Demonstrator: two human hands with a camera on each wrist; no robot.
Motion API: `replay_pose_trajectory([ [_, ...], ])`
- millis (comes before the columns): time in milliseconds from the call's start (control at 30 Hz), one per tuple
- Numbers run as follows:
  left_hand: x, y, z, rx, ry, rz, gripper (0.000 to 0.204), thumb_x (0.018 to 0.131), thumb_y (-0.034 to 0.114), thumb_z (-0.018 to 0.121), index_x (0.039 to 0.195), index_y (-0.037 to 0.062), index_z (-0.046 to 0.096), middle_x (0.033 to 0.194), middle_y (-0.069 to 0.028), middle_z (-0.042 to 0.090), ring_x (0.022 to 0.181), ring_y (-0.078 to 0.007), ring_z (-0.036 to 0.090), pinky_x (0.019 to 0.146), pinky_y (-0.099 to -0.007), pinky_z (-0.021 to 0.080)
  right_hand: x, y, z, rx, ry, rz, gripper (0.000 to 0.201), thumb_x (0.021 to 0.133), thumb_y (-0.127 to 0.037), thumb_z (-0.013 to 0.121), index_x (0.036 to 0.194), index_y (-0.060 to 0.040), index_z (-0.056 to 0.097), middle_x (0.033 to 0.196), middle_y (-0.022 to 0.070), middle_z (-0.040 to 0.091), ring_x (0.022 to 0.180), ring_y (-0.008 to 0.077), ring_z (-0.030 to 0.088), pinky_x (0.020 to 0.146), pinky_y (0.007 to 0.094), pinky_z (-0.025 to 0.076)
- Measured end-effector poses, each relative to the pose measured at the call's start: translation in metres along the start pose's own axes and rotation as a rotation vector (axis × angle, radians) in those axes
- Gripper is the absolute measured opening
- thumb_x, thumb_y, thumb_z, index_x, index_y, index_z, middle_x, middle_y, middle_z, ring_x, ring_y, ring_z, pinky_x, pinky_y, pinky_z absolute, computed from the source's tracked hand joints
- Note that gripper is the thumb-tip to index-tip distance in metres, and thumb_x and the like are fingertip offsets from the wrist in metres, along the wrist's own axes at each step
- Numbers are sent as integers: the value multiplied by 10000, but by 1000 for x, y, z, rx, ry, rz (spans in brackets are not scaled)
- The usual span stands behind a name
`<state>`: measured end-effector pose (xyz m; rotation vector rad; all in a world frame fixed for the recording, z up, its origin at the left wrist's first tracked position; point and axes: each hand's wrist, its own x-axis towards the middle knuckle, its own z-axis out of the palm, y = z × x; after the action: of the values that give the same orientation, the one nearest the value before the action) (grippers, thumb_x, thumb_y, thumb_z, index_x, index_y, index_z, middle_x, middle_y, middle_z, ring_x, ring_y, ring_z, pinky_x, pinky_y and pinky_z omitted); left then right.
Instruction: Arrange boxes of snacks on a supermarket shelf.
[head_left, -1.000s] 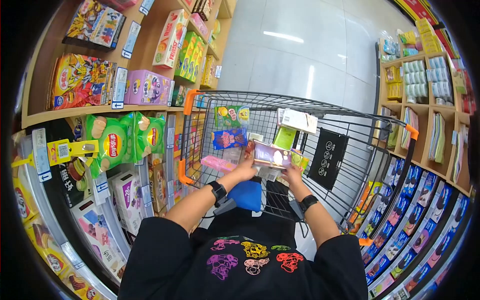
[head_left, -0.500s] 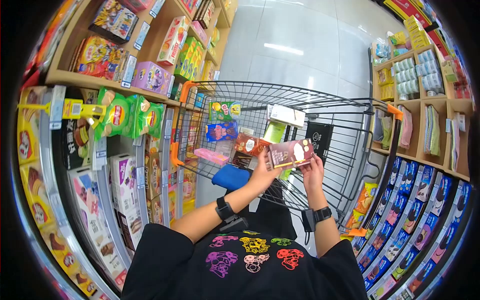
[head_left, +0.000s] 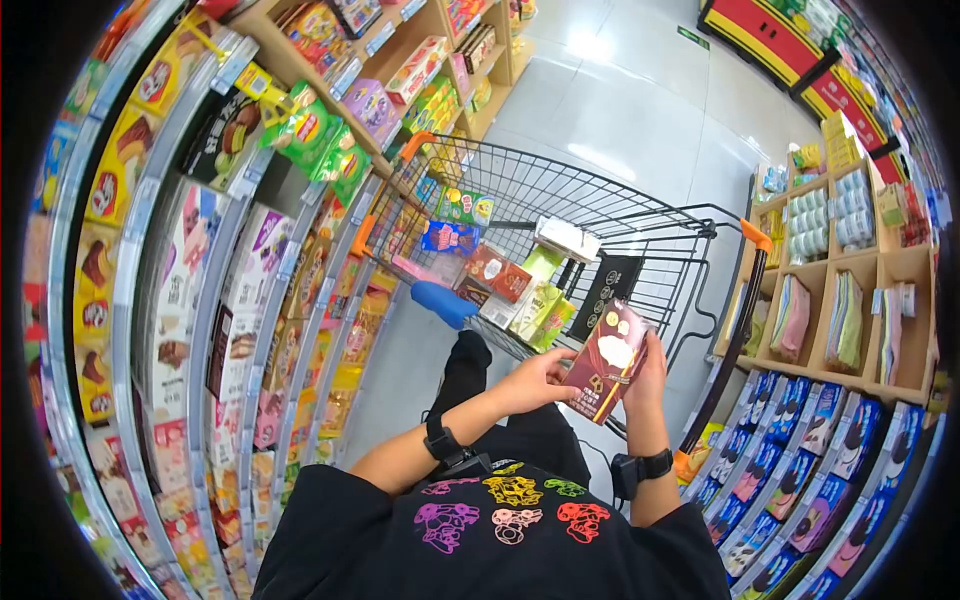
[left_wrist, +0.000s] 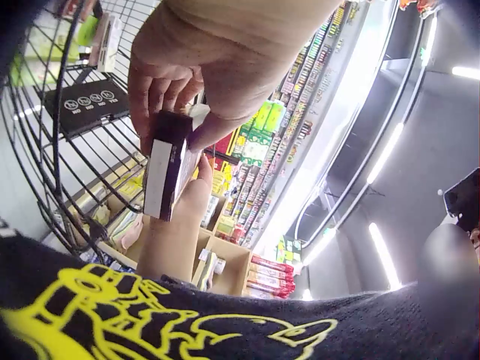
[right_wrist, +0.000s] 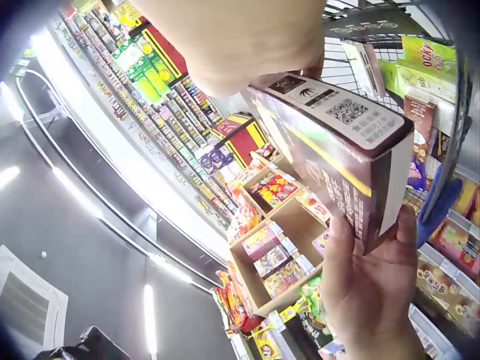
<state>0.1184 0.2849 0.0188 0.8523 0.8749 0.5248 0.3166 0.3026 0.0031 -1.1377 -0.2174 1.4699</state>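
Note:
A dark red snack box [head_left: 608, 362] with a cream picture on its face is held upright between both hands, just in front of my chest. My left hand [head_left: 560, 375] grips its left edge, fingers curled round it; the left wrist view shows those fingers [left_wrist: 161, 94] clamped over the box [left_wrist: 166, 176]. My right hand [head_left: 650, 352] holds the right side from behind. In the right wrist view the back of the box [right_wrist: 337, 146], with a QR code, faces the camera, and the left hand [right_wrist: 371, 281] supports its lower end. The wire shopping cart [head_left: 640, 225] stands just beyond the box.
The cart holds several snack packets and has a blue padded handle [head_left: 440, 303]. Stocked snack shelves [head_left: 200, 300] run close along the left. Blue boxes fill a low shelf [head_left: 820, 470] on the right, with wooden display racks [head_left: 850, 300] behind. Pale tiled floor [head_left: 620, 110] stretches beyond the cart.
The box has come up out of the cart and back toward my chest, turning from flat to upright. Both hands stayed on it. The view has swung left along the shelves.

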Motion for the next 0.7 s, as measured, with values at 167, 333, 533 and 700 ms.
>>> replay_pose_trajectory([
  [167, -28, -2, 7, -13, 145, 31, 559, 779, 59, 681, 1248, -8, 384, 902, -79, 591, 811, -111, 575, 711, -226, 465, -29, 17, 5, -149, -91, 150, 304, 935, -222, 425, 1158, -17, 461, 1062, 99, 571, 922, 181, 588, 798, 321, 493],
  [333, -70, -6, -15, -160, 381, 175, 530, 781, 52, 678, 1228, 9, 397, 930, -78, 580, 857, -129, 571, 744, -262, 482, -43, 39, 55, -249, -355, 276, 341, 926, -170, 448, 1222, -1, 439, 1092, 82, 566, 952, 141, 566, 823, 285, 463],
  [533, -195, 16, -35, -222, 640, 441, 493, 779, 40, 670, 1193, 25, 403, 988, -80, 580, 897, -139, 567, 756, -288, 503, -94, 55, 144, -370, -854, 431, 314, 909, -161, 475, 1182, -7, 475, 1044, 50, 590, 911, 122, 578, 779, 274, 466],
  [700, -323, 9, -9, -321, 873, 593, 452, 775, 27, 666, 1157, 30, 425, 985, -77, 575, 882, -134, 567, 757, -288, 506, -165, 94, 203, -354, -1233, 702, 341, 879, -175, 536, 1173, -11, 484, 1062, 54, 592, 913, 116, 582, 770, 279, 488],
])
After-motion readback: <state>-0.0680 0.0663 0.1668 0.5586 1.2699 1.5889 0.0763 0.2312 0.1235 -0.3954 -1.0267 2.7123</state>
